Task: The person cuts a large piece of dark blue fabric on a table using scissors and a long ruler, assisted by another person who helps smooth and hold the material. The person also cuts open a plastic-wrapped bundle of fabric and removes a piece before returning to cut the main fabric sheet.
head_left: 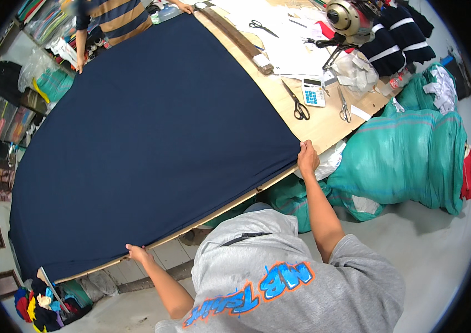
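Observation:
A large sheet of navy fabric lies spread over the wooden table, covering its left and middle. At the near right corner of the fabric, my right hand is closed on its edge. Further left along the same near edge, my left hand grips the fabric with the thumb on top; the fingers underneath are partly hidden. Across the table a person in a striped shirt has one hand at the fabric's far left edge and the other at its far corner.
Black-handled scissors, a white calculator, more scissors, papers and a long wooden bar lie on the right. Big green sacks stand beside the table. A heap of coloured cloth sits at lower left.

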{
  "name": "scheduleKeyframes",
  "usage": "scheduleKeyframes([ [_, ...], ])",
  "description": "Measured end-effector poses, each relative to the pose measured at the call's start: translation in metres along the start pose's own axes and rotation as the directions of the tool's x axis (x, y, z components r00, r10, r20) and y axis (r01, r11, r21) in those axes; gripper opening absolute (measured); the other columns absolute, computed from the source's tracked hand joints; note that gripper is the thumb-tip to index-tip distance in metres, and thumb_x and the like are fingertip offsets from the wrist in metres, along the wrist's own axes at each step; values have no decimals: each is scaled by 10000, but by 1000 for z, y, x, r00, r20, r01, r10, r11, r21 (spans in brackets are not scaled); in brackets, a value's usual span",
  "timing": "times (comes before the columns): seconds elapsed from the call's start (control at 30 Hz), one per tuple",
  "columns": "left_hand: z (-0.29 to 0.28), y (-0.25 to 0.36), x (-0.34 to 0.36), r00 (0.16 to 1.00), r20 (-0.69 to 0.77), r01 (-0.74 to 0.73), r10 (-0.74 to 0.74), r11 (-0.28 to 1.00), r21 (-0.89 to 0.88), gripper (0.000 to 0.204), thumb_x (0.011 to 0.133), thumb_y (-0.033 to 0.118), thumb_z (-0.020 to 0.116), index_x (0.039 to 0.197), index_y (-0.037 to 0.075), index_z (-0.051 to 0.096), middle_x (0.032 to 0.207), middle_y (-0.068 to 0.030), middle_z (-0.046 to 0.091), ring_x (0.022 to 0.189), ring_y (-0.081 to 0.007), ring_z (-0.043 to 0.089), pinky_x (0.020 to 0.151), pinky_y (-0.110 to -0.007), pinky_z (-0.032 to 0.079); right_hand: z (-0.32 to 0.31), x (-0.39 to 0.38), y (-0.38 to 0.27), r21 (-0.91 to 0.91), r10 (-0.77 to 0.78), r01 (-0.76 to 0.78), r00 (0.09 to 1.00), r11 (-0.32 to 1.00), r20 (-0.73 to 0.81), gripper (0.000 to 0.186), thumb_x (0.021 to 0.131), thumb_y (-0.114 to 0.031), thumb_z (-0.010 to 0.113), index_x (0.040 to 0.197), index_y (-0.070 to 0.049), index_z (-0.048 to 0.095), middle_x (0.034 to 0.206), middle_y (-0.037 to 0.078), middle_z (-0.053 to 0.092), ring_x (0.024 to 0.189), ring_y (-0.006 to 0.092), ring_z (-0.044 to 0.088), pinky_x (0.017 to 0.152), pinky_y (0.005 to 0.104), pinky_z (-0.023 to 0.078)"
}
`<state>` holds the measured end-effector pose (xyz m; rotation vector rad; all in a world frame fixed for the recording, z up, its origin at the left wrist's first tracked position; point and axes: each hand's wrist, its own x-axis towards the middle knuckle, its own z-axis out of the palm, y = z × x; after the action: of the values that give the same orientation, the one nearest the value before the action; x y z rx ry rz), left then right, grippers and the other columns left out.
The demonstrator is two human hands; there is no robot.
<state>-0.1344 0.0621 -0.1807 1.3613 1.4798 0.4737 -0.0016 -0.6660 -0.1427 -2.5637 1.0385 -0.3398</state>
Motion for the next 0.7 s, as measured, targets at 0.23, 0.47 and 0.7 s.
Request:
scheduleKeyframes([
  [0.23, 2, 4, -17, 998, 3, -59, 59, 992, 108, 583, 1175, 510, 451, 1113, -49, 605, 992, -122, 678, 713, -211, 595, 622, -344, 511, 6, 10, 5, -58, -50, 52, 998, 997, 46, 217, 1108, -352, 599, 1094, -142, 652, 925, 208, 773, 939, 481, 739, 793, 610, 539],
  [0.47, 3, -6, -11, 990, -116, -68, 80, 992, 104, 628, 1177, 500, 440, 1040, -82, 631, 948, -139, 665, 717, -231, 582, 623, -384, 493, -10, 15, 6, -58, -113, 120, 987, 991, 111, 232, 1109, -351, 599, 1097, -127, 659, 937, 221, 774, 947, 489, 736, 795, 610, 535],
  [0.7, 10, 1, -18, 980, -165, -98, 109, 993, 70, 657, 1178, 501, 436, 1023, -109, 625, 973, -196, 673, 749, -296, 633, 643, -406, 551, -24, 25, 5, -98, -114, 126, 986, 987, 124, 245, 1113, -359, 594, 1103, -125, 665, 924, 214, 777, 940, 481, 744, 808, 598, 543],
])
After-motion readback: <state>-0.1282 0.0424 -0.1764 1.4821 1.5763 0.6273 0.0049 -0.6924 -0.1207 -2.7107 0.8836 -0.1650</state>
